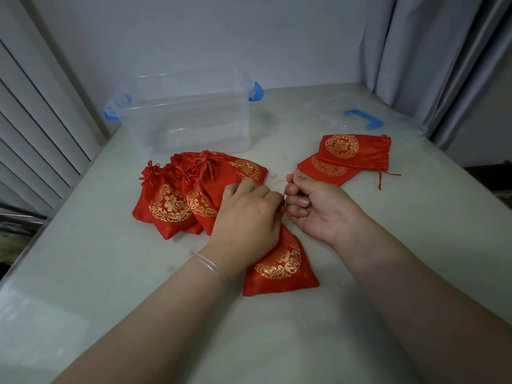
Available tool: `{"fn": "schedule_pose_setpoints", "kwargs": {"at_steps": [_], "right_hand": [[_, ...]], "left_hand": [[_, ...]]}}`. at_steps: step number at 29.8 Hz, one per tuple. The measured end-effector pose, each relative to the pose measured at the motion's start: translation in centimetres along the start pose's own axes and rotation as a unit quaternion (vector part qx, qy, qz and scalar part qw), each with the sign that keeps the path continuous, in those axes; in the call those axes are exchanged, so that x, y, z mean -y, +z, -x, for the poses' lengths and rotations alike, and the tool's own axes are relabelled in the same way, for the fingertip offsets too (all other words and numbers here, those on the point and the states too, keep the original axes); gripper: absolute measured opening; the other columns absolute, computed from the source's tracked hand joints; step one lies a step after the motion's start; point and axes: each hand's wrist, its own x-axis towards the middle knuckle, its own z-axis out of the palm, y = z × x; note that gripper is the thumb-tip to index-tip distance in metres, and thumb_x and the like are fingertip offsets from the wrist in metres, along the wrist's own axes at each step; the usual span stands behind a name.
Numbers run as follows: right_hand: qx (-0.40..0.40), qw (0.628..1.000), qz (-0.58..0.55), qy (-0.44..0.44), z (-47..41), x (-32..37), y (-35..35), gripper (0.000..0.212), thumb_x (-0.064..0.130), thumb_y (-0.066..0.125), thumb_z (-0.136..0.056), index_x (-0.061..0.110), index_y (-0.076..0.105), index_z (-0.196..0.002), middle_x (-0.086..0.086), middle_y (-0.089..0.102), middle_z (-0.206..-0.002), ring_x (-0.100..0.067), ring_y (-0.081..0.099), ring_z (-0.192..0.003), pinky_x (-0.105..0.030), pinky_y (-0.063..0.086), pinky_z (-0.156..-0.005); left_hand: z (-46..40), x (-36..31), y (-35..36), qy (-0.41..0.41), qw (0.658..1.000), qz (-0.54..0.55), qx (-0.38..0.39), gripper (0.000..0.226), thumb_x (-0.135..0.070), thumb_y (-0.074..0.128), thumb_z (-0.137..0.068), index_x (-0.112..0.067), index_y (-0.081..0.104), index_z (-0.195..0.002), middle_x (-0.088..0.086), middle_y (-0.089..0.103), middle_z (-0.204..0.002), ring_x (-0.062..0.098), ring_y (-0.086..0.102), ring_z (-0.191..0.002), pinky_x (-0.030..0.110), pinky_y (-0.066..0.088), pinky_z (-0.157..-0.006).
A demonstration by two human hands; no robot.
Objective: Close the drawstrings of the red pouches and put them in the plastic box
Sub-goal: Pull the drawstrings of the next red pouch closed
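A thin red drawstring (284, 202) is pinched in the curled right hand (313, 206), with the left hand (246, 214) pressed just beside it, its grasp hidden. The gold-printed red fabric pouch (279, 263) is laid lengthwise below both, bottom nearest the person. The clear plastic box (188, 112) is stood well beyond.

A pale, smooth table top (360, 273) lies under both hands. Grey pleated curtains (432, 51) hang beyond the right hand; white slatted shutters (33, 120) stand beyond the left. A plain white wall (194, 31) rises ahead.
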Motion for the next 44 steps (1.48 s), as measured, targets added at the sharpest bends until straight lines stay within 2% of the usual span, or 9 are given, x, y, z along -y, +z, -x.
{"fn": "schedule_pose_setpoints", "kwargs": {"at_steps": [4,7,10,19,23,28,31,36,44], "right_hand": [[0.006,1.000,0.025,-0.008,0.0,-0.1,-0.1,0.023,0.021,0.044,-0.100,0.011,0.050,-0.081,0.003,0.047,-0.051,-0.002,0.029,-0.034,-0.014,0.024,-0.033],[0.014,0.998,0.055,-0.007,0.1,-0.1,-0.2,0.022,0.020,0.046,-0.099,0.011,0.053,-0.080,0.004,0.049,-0.053,-0.002,0.032,-0.036,-0.013,0.024,-0.035],[0.032,0.995,0.094,-0.015,0.3,-0.1,-0.1,0.019,0.020,0.049,-0.097,0.012,0.055,-0.081,0.003,0.051,-0.057,-0.003,0.036,-0.040,-0.013,0.029,-0.038],[0.057,0.961,0.258,-0.075,0.9,0.3,0.2,0.021,0.016,0.053,-0.094,0.009,0.063,-0.077,-0.002,0.063,-0.078,-0.010,0.056,-0.063,-0.021,0.044,-0.057],[0.086,0.899,0.414,-0.115,1.6,0.5,0.3,0.026,0.012,0.053,-0.090,0.014,0.064,-0.066,-0.001,0.071,-0.079,-0.007,0.060,-0.068,-0.019,0.046,-0.063],[0.103,0.835,0.478,-0.253,2.1,0.9,0.1,0.028,0.037,0.057,-0.088,0.014,0.071,-0.083,0.002,0.068,-0.078,-0.006,0.059,-0.064,-0.019,0.046,-0.063],[0.069,0.839,0.420,-0.340,1.6,1.3,0.0,0.020,0.024,0.048,-0.097,0.022,0.066,-0.105,0.004,0.070,-0.095,-0.009,0.060,-0.069,-0.020,0.048,-0.061],[0.085,0.833,0.481,-0.260,0.7,0.6,-0.4,0.021,0.007,0.057,-0.091,0.025,0.066,-0.098,0.001,0.068,-0.080,-0.003,0.060,-0.066,-0.013,0.045,-0.058],[0.083,0.820,0.510,-0.247,1.0,1.6,-0.6,0.021,0.008,0.064,-0.087,0.029,0.069,-0.086,0.004,0.068,-0.074,0.003,0.060,-0.062,-0.012,0.044,-0.055]], "left_hand": [[-0.1,0.8,0.2,-0.026,0.999,0.043,-0.013,0.026,-0.020,0.045,-0.079,-0.019,0.071,-0.079,-0.002,0.062,-0.069,0.026,0.054,-0.072,0.031,0.034,-0.065],[-0.3,1.8,-0.5,-0.092,0.986,0.139,-0.002,0.023,-0.015,0.055,-0.085,-0.021,0.075,-0.092,-0.002,0.070,-0.081,0.025,0.059,-0.080,0.032,0.046,-0.071],[-0.6,2.6,-1.5,-0.210,0.927,0.310,0.030,0.018,-0.012,0.062,-0.089,-0.021,0.076,-0.099,-0.010,0.070,-0.088,0.008,0.063,-0.087,0.010,0.045,-0.077],[-0.9,3.7,-3.4,-0.301,0.795,0.526,0.026,0.014,-0.003,0.074,-0.076,-0.016,0.075,-0.082,-0.002,0.073,-0.077,0.005,0.066,-0.072,0.016,0.055,-0.071],[-1.0,3.6,-3.8,-0.322,0.753,0.572,0.042,0.013,0.001,0.072,-0.075,-0.011,0.072,-0.080,-0.005,0.072,-0.068,0.003,0.066,-0.064,0.012,0.051,-0.060],[-0.8,3.3,-3.8,-0.231,0.836,0.495,0.044,0.014,0.002,0.074,-0.075,-0.009,0.067,-0.080,0.001,0.067,-0.073,0.006,0.063,-0.067,0.016,0.054,-0.066],[-0.7,3.0,-3.5,-0.160,0.874,0.457,0.043,0.023,0.006,0.073,-0.075,-0.012,0.060,-0.080,0.001,0.064,-0.076,0.012,0.063,-0.072,0.025,0.054,-0.071],[-0.3,2.6,-2.9,-0.071,0.925,0.374,-0.005,0.023,0.008,0.066,-0.076,-0.010,0.051,-0.077,0.008,0.062,-0.078,0.023,0.064,-0.076,0.041,0.053,-0.071],[-0.3,1.8,-2.7,0.029,0.977,0.188,-0.092,0.010,-0.002,0.055,-0.074,-0.009,0.056,-0.080,0.001,0.058,-0.080,0.022,0.057,-0.071,0.042,0.050,-0.057]]}}
